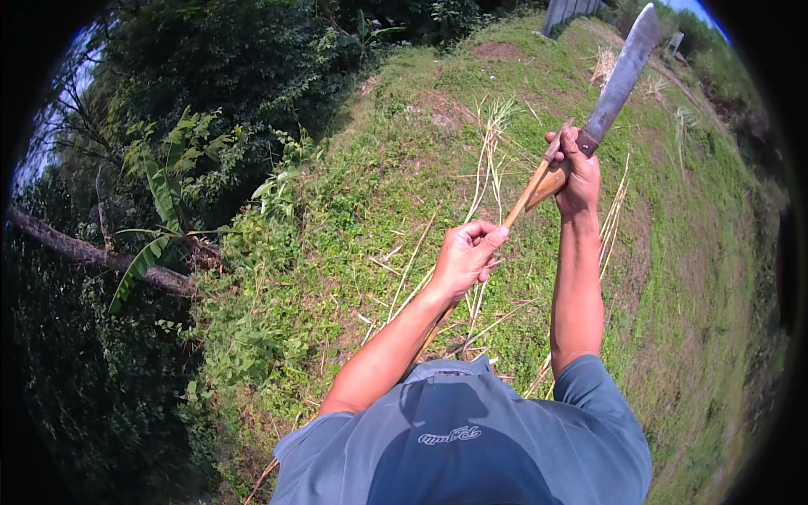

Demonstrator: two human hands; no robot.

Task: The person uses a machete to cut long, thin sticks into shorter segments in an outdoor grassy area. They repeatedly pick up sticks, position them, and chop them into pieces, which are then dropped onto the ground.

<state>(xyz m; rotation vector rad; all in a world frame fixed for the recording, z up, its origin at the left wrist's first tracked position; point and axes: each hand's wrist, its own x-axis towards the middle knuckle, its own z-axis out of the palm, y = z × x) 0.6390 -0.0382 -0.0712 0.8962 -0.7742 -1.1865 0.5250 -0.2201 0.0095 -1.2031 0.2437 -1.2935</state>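
My right hand [579,178] is closed round the wooden handle [549,185] of a machete. Its broad grey blade [624,80] points up and away to the right. A thin yellow-brown stalk [520,204] slants beside the handle, its upper end at the thumb and fingers of that same hand. Lower down, my left hand [468,256] grips the stalk, thumb and fingers pressed together. The stalk's lower part runs down behind my left forearm toward my shirt.
Long cut stalks [490,156] with pale leaves lie across the grassy slope [379,185]. Dense bushes [244,67] and a fallen trunk [93,252] border the left. A grey panel [569,13] stands at the far end.
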